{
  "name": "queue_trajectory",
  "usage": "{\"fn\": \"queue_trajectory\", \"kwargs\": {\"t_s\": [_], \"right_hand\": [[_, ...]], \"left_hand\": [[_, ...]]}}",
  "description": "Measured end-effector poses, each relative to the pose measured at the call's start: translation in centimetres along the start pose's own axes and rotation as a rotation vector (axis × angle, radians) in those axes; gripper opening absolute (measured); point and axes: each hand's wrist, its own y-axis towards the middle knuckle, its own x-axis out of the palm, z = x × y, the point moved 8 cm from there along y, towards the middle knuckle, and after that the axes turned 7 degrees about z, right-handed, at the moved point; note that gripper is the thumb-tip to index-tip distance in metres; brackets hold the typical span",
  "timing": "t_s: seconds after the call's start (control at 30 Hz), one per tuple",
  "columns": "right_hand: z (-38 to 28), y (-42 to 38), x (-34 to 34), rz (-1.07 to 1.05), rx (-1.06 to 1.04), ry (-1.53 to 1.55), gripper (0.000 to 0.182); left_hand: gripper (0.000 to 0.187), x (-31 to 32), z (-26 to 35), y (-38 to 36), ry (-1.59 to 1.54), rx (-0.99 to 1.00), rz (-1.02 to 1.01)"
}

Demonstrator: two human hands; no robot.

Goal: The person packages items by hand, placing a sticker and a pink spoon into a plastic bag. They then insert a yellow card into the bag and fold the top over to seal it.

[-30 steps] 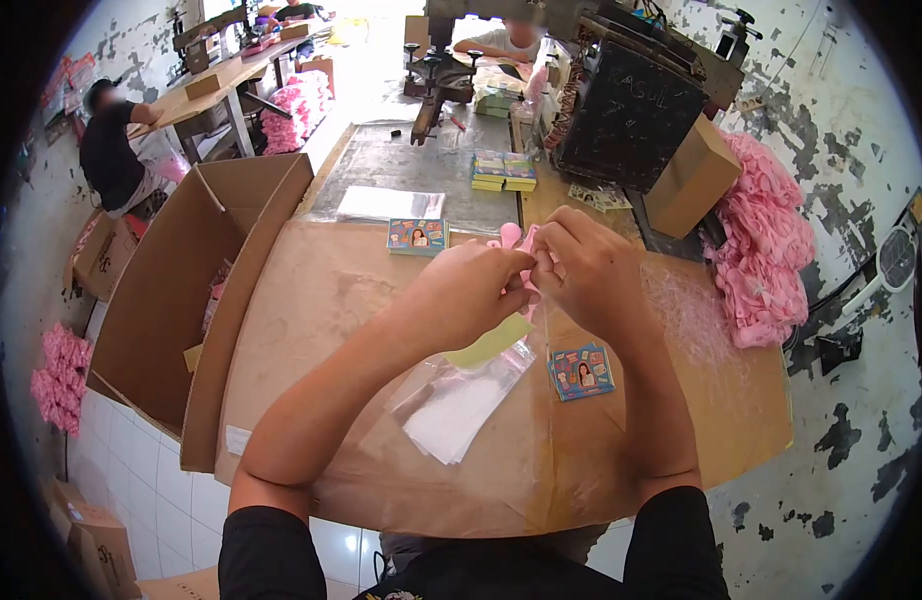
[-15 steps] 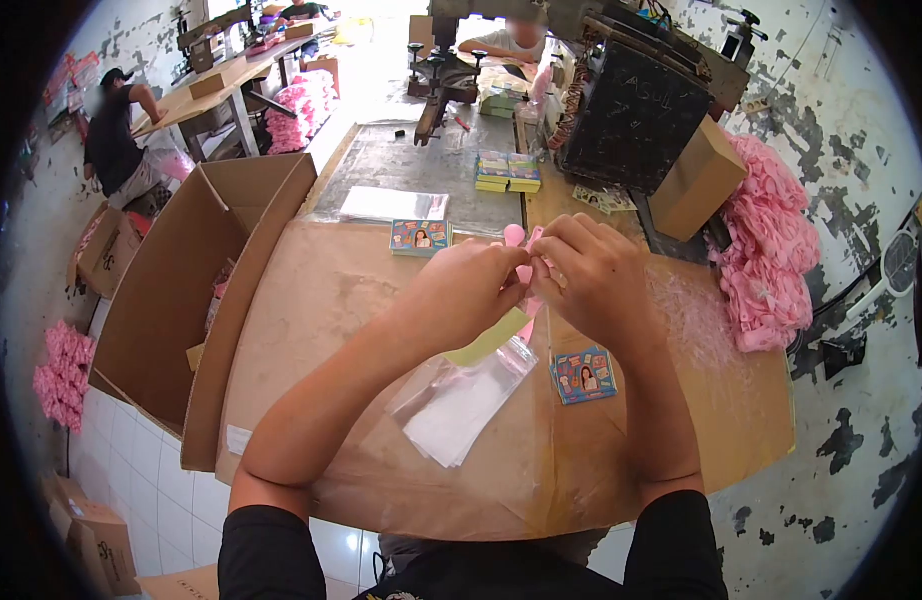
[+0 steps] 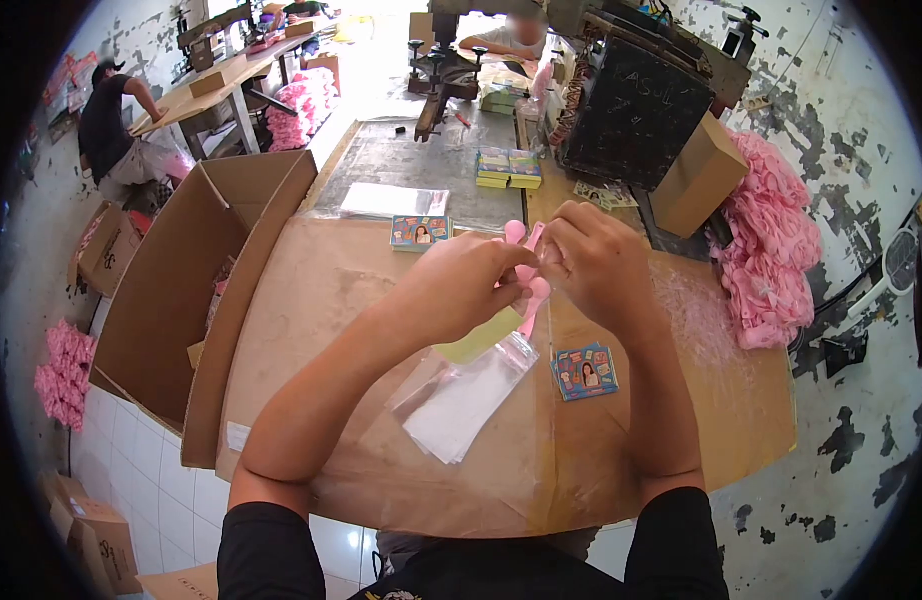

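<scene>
Both hands meet over the middle of the table, around a small cluster of pink plastic pieces (image 3: 537,290) with round, spoon-like heads. My left hand (image 3: 459,287) is closed, its thumb and fingers pinching the pink pieces. Beside it my right hand (image 3: 599,262) has its fingertips pinched together at the cluster's right side; what lies between them is hidden. A pale yellow-green card (image 3: 478,338) shows beneath my left hand. Just below lies a stack of clear plastic bags (image 3: 461,400) with white inside. Near my right forearm sits a small pile of blue printed cards (image 3: 584,373).
Another card stack (image 3: 419,234) and more clear bags (image 3: 393,201) lie farther back. An open cardboard box (image 3: 166,300) stands at the left. A dark machine box (image 3: 636,112), a brown carton (image 3: 696,180) and heaped pink bundles (image 3: 766,240) are at the right. Other people sit beyond.
My right hand has shifted slightly up and right, and more of the pink pieces shows between my hands. My left hand has barely moved. The person at far left has shifted posture.
</scene>
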Motion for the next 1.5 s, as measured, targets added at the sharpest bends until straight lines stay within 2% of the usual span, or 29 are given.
{"fn": "queue_trajectory", "kwargs": {"t_s": [0.23, 0.33, 0.43, 0.53, 0.63, 0.7, 0.77, 0.83, 0.9, 1.0, 1.1, 1.17, 1.23, 1.3, 1.4, 1.5], "right_hand": [[3.8, -0.2, -2.1, 0.005, 0.193, 0.068, 0.01], [6.7, -0.5, -4.2, 0.031, 0.306, 0.248, 0.012], [10.6, -1.9, -7.0, -0.007, 0.459, 0.608, 0.012], [14.8, -5.2, -9.9, -0.051, 0.73, 1.215, 0.006], [22.3, -12.4, -10.4, -0.137, 0.937, 1.221, 0.009], [26.5, -18.5, -9.0, -0.477, 0.83, 0.079, 0.014], [25.1, -23.0, -10.6, -0.444, 0.359, -0.445, 0.014], [22.5, -22.9, -11.7, -0.431, 0.25, -0.442, 0.016], [17.4, -18.5, -13.5, -0.441, 0.513, 0.068, 0.02], [19.6, -22.2, -14.9, -0.114, 0.835, 1.345, 0.024], [23.7, -25.3, -13.8, -0.083, 1.191, 0.754, 0.022], [23.3, -27.4, -14.8, -0.33, 0.445, -0.493, 0.016], [21.8, -27.5, -14.7, -0.397, 0.283, -0.75, 0.015], [20.4, -22.6, -14.7, -0.326, 0.775, -0.066, 0.017], [21.7, -24.6, -14.4, -0.303, 1.3, 0.415, 0.022], [20.0, -23.8, -13.9, -0.37, 0.699, -0.016, 0.027]], "left_hand": [[0.032, -1.1, 0.0, 0.1, -0.029, -0.132, -0.019], [0.032, -2.1, -0.3, 0.3, -0.181, -0.223, 0.008], [0.031, -2.4, -1.6, 0.7, -0.337, -0.229, 0.041], [0.031, -2.4, -2.6, 0.9, -0.432, -0.257, 0.043], [0.03, -2.5, -2.8, 1.0, -0.551, -0.239, 0.041], [0.03, -2.3, -3.0, 1.0, -0.6, -0.21, 0.045], [0.03, -2.2, -3.4, 1.1, -0.596, -0.189, 0.052], [0.029, -2.2, -3.0, 1.2, -0.564, -0.207, 0.033], [0.029, -2.3, -2.8, 1.3, -0.538, -0.215, 0.028], [0.03, -2.4, -2.6, 1.2, -0.531, -0.209, 0.043], [0.03, -2.4, -2.7, 0.9, -0.582, -0.211, 0.076], [0.031, -2.5, -2.5, 0.9, -0.627, -0.213, 0.085], [0.031, -2.9, -2.0, 0.9, -0.556, -0.213, 0.076], [0.032, -3.0, -1.8, 1.0, -0.549, -0.209, 0.082], [0.034, -2.7, -2.3, 1.0, -0.583, -0.199, 0.088], [0.035, -2.7, -2.4, 0.9, -0.539, -0.195, 0.088]]}}
